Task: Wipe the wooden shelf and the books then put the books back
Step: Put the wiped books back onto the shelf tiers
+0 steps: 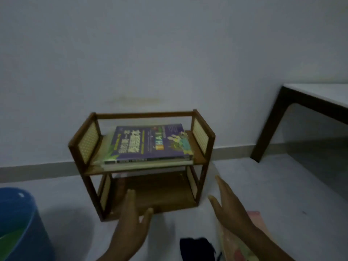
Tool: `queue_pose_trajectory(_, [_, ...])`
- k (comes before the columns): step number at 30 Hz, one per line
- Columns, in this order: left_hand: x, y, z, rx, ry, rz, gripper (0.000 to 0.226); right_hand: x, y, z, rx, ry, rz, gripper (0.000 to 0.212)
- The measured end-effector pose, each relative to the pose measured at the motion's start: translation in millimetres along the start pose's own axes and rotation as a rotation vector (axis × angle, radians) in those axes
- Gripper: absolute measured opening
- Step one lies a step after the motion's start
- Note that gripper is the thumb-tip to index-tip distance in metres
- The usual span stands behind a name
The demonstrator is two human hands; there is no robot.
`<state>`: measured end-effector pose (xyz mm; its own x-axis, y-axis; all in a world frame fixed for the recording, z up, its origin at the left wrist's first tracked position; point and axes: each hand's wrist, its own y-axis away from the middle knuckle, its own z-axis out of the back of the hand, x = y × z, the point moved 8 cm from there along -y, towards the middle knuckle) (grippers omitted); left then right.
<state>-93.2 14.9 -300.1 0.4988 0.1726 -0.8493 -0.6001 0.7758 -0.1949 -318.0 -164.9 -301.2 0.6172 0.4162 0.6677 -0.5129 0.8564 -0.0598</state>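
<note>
A small two-tier wooden shelf (202, 117) with woven side panels stands on the floor against the wall. A stack of books (148, 144), the top one purple, lies flat on its upper tier. The lower tier holds nothing I can see. My left hand (131, 225) hovers open just in front of the lower tier, fingers stretched toward it. My right hand (231, 210) is open to the right of the shelf, above a pink book or folder (259, 223) lying on the floor. A dark cloth (196, 247) lies on the floor between my hands.
A blue bucket (20, 223) stands at the near left. A dark-legged table (293, 117) with a white top stands at the right. Pale floor and a white wall surround the shelf.
</note>
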Motion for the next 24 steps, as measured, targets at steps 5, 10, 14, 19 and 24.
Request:
queue_pose_trajectory(5, [-1.5,23.5,-159.0,0.535,-0.149,0.112,0.068,-138.3,23.2,-2.1,0.158,0.121,-0.339,0.069])
queue_pose_trajectory(10, [-31.4,45.0,-276.2,0.804,-0.172,0.184,0.072,-235.4,35.4,8.9,0.157,0.254,-0.59,0.078])
queue_pose_trajectory(14, [-7.2,59.4,-334.0,0.74,-0.199,0.549,0.092,-281.3,63.9,10.7,0.189,0.278,-0.787,0.087])
queue_pose_trajectory(19, [4.3,62.1,-348.0,0.556,-0.035,0.705,0.085,-299.0,81.0,8.4,0.103,0.036,-0.847,0.061])
queue_pose_trajectory(24, [5.6,56.6,-342.4,0.473,0.278,0.801,0.033,-294.3,95.8,8.5,0.108,-0.625,-0.903,0.033])
